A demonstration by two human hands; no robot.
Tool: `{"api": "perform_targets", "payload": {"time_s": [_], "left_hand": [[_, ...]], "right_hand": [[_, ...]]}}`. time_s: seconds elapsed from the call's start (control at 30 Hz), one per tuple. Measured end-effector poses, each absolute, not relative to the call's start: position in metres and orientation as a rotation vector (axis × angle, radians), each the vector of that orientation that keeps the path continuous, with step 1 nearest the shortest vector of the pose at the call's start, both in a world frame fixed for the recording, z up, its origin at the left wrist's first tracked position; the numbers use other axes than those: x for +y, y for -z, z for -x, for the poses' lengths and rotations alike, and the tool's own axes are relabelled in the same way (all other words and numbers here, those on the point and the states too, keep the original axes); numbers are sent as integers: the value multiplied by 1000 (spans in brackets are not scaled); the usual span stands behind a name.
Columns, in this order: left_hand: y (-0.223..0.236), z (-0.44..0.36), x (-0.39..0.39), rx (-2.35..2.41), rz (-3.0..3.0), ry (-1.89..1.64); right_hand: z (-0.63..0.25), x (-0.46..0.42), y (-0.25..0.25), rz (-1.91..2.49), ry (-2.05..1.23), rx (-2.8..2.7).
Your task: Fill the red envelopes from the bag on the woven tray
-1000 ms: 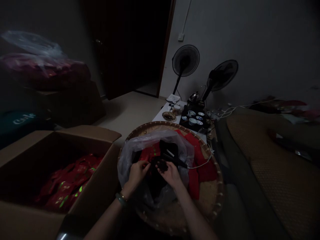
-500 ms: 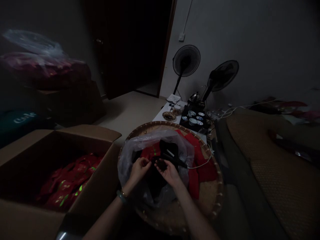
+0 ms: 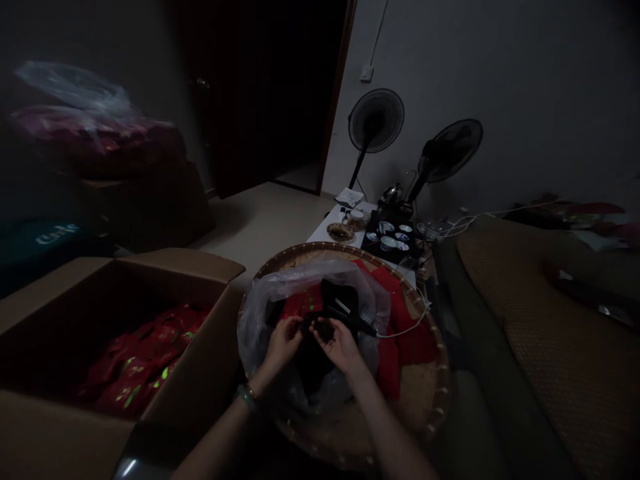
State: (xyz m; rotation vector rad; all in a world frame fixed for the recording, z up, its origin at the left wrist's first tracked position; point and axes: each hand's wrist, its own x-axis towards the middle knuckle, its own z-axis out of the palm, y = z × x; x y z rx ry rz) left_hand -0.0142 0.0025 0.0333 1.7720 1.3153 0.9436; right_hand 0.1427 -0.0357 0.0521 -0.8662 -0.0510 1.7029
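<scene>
My left hand (image 3: 283,340) and my right hand (image 3: 340,343) meet over a clear plastic bag (image 3: 260,307) that sits in a round woven tray (image 3: 425,380). Both hands curl their fingers around a small dark clump (image 3: 323,329) between them; the dim light hides what it is. My left wrist wears a green bangle (image 3: 246,397). Inside the bag lie dark contents and red packets (image 3: 303,303). More red packets (image 3: 400,313) rest on the tray to the right of the bag.
An open cardboard box (image 3: 210,267) with red packets (image 3: 145,360) stands at my left. Beyond the tray a low table holds a tea set (image 3: 390,237), with two standing fans (image 3: 375,123) behind. A sofa (image 3: 540,333) fills the right side. Boxes and bags pile at far left.
My two hands have drawn closer together over the bag, the left fingers now touching the dark clump by my right hand. The view shifted slightly.
</scene>
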Motion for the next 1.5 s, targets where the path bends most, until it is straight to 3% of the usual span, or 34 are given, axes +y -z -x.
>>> {"api": "perform_targets", "payload": {"time_s": [0.3,0.53,0.97,1.5], "left_hand": [[-41,7,4,1345,-1713,-871],[-43,2,9,1290,-1613,-794],[-48,3,1,1281,-1664,-910],[-43,-2,-3,1284,-1734,-982]], "right_hand": [[-149,-35,-79,820,-1776,-270],[-153,-29,-96,983,-1845,-744],[-164,-8,-85,1454,-1247,-1874],[-154,-6,-94,1598,-944,-2144]]}}
